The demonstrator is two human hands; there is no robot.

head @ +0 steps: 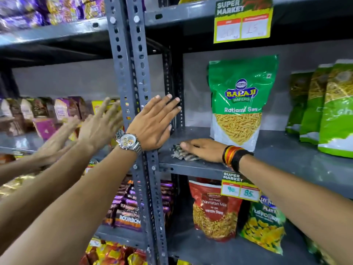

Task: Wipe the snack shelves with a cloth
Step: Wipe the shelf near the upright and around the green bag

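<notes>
Left hand [154, 123] is laid flat on post [133, 73] | right hand [204, 150] is pressed flat on cloth [179, 154] at front left corner of shelf [286, 153] | cloth should be slid slowly, green packet [240, 104] not bumped.

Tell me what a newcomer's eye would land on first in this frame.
The green Ratlami Sev bag stands upright on the middle shelf, centre right. Just left of its base, the right hand presses a cloth flat on the grey shelf, while the left hand, with a wristwatch, rests against the perforated upright post.
</notes>
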